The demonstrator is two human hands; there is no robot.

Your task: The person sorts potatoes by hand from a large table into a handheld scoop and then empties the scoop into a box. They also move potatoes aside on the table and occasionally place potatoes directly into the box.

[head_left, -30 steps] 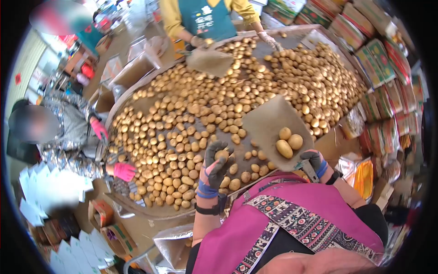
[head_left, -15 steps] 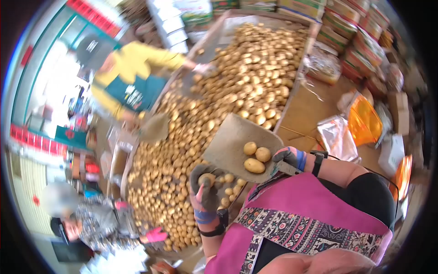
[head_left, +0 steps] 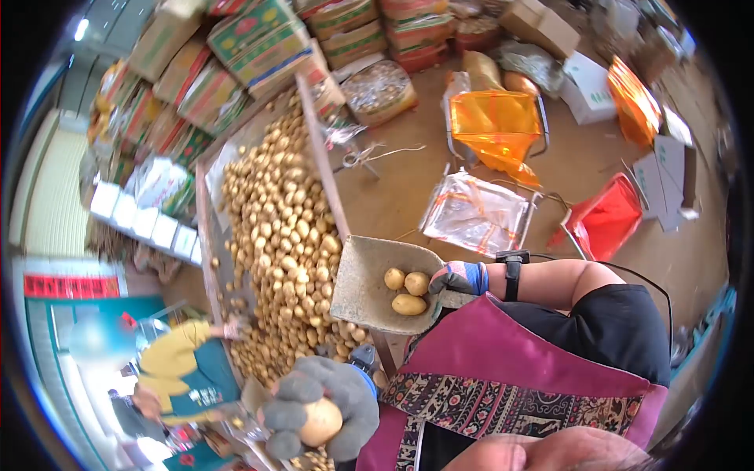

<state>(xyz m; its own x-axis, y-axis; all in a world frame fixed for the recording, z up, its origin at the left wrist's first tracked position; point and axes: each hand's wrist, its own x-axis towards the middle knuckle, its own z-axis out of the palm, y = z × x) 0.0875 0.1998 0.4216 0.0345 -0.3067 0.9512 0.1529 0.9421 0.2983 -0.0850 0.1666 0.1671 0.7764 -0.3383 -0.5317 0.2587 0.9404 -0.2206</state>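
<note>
My left hand (head_left: 322, 408), in a grey-palmed glove, is raised near the camera with its fingers curled round a potato (head_left: 321, 423). My right hand (head_left: 463, 279), gloved in grey, pink and blue, grips the handle end of a worn scoop (head_left: 361, 275). Three potatoes lie in the scoop: two rounder ones (head_left: 394, 278) (head_left: 416, 283) above a longer one (head_left: 408, 304). Beyond the scoop, a large heap of potatoes (head_left: 287, 235) fills a wood-edged table (head_left: 323, 161).
A co-worker in yellow sleeves and a green apron (head_left: 184, 369) reaches to the heap at the left. Printed boxes (head_left: 259, 47) stand behind. Clear plastic bags (head_left: 479, 212), an orange bag (head_left: 499, 125) and a red bag (head_left: 605, 220) lie on the right.
The view has turned right. My left hand, still holding a potato, has come up closer to the camera. The scoop still holds three potatoes. The second co-worker has left the view.
</note>
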